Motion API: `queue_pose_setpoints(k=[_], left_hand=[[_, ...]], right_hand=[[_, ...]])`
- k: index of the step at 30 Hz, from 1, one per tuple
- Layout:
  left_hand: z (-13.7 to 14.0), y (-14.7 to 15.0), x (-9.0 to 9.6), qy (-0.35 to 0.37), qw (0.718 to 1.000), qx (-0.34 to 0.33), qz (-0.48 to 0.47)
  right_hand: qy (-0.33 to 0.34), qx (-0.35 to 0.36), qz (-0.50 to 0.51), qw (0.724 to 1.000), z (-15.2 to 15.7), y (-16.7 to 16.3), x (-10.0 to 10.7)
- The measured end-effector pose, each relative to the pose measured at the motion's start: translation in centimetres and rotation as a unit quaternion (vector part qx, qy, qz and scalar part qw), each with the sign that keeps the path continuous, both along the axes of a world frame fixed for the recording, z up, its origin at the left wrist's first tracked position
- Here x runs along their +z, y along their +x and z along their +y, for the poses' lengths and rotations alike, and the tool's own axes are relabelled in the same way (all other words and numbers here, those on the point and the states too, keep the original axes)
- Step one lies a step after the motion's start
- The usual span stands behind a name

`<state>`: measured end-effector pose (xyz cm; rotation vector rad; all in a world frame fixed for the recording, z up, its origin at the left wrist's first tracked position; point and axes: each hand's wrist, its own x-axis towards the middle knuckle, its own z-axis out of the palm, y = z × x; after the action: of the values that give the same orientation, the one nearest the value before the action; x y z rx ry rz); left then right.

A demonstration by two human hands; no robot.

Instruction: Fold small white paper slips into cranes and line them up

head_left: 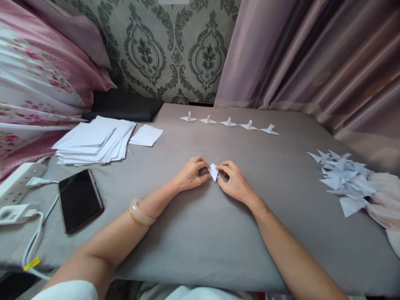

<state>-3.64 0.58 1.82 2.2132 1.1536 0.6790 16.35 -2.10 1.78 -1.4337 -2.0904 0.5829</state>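
Note:
Between my two hands, near the middle of the table, is a small piece of white folded paper (213, 172) with a pointed lower end. My left hand (193, 174) pinches its left side with thumb and fingertips. On the opposite edge, the fingers of my right hand (234, 179) are closed on the paper too. Beyond my hands, several folded paper cranes (229, 122) stand in a row toward the table's far side. A heap of more folded white paper shapes (346, 175) lies at the right.
A stack of white paper sheets (93, 141) and a small square pile of paper (146, 135) lie at the left, before a black folded item (125, 105). A phone (80, 201), a power strip (20, 183) and white cables (39, 229) occupy the left edge. Curtains (296, 54) hang at right.

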Motion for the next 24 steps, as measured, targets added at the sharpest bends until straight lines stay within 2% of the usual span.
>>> queue_pose_setpoints(k=[13,19,24], left_hand=[[0.2,0.1,0.2,-0.046,0.998,0.025,-0.028],[0.5,0.4,-0.7,0.017,0.999,0.029,0.005],[0.2,0.3,-0.6,0.082,0.995,0.009,0.048]], right_hand=[[-0.029,-0.007,0.033,0.999,0.8,0.1,0.1],[-0.033,-0.002,0.038,0.999,0.6,0.3,0.0],[-0.022,-0.018,0.034,0.999,0.5,0.1,0.2]])
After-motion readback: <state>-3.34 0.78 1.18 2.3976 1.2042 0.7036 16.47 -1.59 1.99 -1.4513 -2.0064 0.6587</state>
